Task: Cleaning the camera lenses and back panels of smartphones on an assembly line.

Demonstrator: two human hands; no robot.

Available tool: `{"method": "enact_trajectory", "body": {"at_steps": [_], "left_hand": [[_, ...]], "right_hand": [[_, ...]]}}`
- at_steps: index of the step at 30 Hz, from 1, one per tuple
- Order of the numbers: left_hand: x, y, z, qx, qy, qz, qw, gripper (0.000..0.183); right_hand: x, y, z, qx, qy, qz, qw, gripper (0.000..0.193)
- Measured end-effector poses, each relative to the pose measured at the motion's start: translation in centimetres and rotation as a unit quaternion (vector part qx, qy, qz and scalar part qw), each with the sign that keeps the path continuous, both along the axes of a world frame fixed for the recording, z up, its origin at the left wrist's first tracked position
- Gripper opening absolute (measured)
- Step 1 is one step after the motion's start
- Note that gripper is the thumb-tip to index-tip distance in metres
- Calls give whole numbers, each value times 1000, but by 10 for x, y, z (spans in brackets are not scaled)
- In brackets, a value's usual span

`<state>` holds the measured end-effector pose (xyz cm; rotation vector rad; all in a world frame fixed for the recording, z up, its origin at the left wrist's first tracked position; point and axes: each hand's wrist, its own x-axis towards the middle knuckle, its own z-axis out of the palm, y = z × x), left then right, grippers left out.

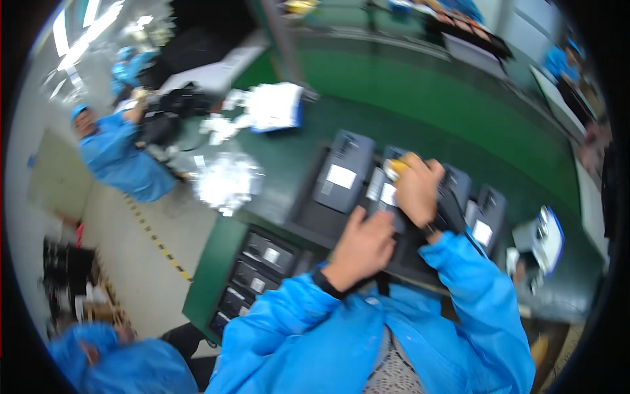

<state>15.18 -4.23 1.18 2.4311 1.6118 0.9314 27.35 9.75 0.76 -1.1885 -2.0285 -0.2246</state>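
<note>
From my remote seat I watch the right hand [419,195] pinching a small yellow item [395,168] above the labelled middle device [388,196], its wrist bent inward, probably so the fingertips can come down on that device from the far side. The left hand [363,244] is loosely opened at the device's near end, perhaps to steady it; blur keeps me from telling whether it presses. The device sits in a dark tray [303,215], between a grey phone [344,172] on the left and another phone [489,218] on the right; the tray presumably keeps them in a row with their labels facing up. The hands and sleeves hide much of the tray's near side, blocking my view. A second tray [248,231] stands lower left, white sheets [272,108] and a shiny clear bag [226,184] lie beyond, and a white-and-blue pack [546,241] sits well to the right. A co-worker [125,154] in blue stands past the bench's left side.
</note>
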Motion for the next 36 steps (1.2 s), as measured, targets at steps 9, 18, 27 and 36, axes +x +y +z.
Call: {"method": "enact_trajectory", "body": {"at_steps": [9,18,27,36], "left_hand": [[15,6,-18,-30,-20,-10,999,23],[7,5,-14,-48,-25,-14,998,24],[6,7,-13,-75,-36,-14,996,23],[8,9,-13,-84,-31,-7,996,22]], "right_hand": [[19,-12,3,-107,-1,-24,994,15],[33,-22,12,-155,8,-37,987,20],[25,-1,3,-119,-31,46,991,17],[27,8,9,-101,-66,124,985,18]]}}
